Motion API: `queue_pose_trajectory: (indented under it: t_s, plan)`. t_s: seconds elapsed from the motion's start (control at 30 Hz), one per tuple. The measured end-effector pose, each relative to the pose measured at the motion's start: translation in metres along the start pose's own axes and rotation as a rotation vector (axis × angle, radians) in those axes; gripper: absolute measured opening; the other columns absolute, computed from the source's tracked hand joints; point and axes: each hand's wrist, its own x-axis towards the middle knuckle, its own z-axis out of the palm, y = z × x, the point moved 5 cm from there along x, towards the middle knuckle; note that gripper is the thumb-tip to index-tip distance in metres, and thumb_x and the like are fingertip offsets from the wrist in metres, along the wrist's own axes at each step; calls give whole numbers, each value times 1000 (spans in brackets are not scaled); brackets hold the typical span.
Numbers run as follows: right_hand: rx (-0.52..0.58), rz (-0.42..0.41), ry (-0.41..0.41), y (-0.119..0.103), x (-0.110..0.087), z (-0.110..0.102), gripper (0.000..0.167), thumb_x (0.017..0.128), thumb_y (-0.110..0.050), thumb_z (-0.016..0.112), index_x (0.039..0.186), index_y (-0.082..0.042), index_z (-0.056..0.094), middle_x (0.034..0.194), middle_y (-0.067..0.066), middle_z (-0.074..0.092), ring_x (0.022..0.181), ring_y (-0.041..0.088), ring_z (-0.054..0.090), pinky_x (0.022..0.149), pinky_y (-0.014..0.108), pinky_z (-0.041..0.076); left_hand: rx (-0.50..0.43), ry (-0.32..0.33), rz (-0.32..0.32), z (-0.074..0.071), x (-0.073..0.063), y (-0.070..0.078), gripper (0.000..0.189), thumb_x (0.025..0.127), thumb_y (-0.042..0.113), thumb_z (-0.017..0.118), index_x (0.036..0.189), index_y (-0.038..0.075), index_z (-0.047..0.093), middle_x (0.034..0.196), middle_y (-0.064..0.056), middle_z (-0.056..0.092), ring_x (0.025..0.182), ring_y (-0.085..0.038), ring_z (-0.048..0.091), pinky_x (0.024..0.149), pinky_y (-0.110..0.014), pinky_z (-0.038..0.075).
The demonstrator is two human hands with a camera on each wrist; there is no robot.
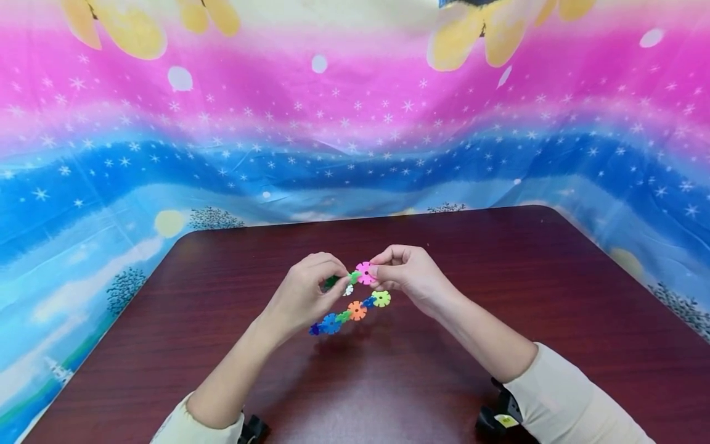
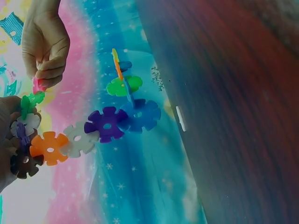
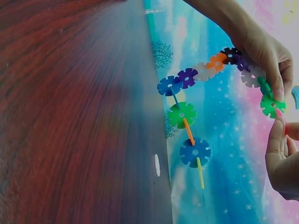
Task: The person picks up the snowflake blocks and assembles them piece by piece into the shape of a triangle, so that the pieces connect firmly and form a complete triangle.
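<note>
A chain of slotted plastic snowflake discs hangs curved between and below the hands, over the table. My left hand [image 1: 302,296] pinches the chain near its upper end, at a green disc [image 1: 355,277]. Between the thumb and fingers of my right hand [image 1: 413,277] is a pink disc [image 1: 363,266], its edge meeting that green disc; how deep the slots engage cannot be told. From the left hand the chain runs through black, orange [image 2: 49,141], clear, purple [image 2: 99,122] and blue discs. Its loose end carries a yellow-green disc [image 1: 381,294]. The left palm hides part of the chain.
Beneath the hands lies a dark red-brown wooden table [image 1: 138,382]. A printed cloth [image 1: 355,142] hangs along its back and sides. Black devices [image 1: 493,422] sit by the sleeve cuffs. A small white strip [image 3: 157,165] shows at the table's edge.
</note>
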Motion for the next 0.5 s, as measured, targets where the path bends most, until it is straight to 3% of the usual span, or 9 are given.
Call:
queue_pose_trajectory:
  t_s: [0.23,0.5]
  plan:
    - [-37,-20,-71,1,2,-4,12,84,1,61,95,4,60,77,7,63,68,18,62,73,35,53,28,-5,20,1,1,1,11,74,5,77,80,5,68,82,0,63,79,-12,55,72,-24,49]
    - [-25,-25,-81,5,6,-7,16,90,-6,57,100,7,58,80,8,63,70,17,62,71,30,53,42,4,-15,-3,-1,-3,10,74,5,76,80,6,69,82,0,63,79,-12,55,65,-22,48]
